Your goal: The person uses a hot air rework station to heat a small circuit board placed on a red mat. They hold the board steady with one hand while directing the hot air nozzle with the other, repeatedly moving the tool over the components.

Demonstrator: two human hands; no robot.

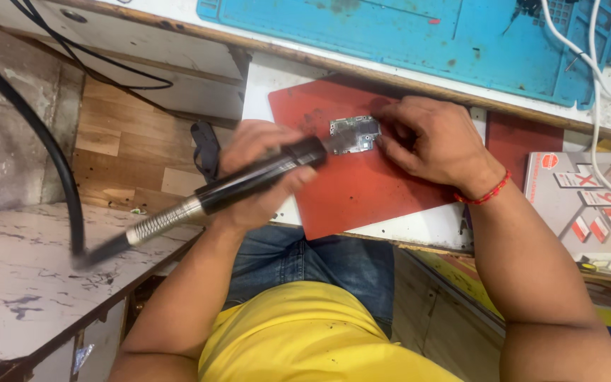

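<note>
The left hand (259,166) is closed in a full grip around the black barrel of a hot-air handpiece (249,182), the forearm coming up from the near left and the wrist bent so the tool lies at a slant. Its dark nozzle end points up and to the right, stopping right at the left edge of a small circuit board (353,134); whether it touches the board cannot be told. The tool's silver ribbed rear section sticks out to the lower left, where a thick black hose (51,152) runs off it and curves away to the far left.

The right hand (433,141) reaches in from the right, palm down, fingers curled and pressed to the right edge of the board, pinning it in place. A red beaded bracelet (486,194) circles that wrist.

The board is small, grey-silver, roughly rectangular, with metal shields and tiny parts on its face. It lies flat on a red mat (362,191), toward the mat's far edge, between the two hands. Beyond it, farther off, lies a blue work mat (419,32), and white cables (592,64) trail down at the right.
</note>
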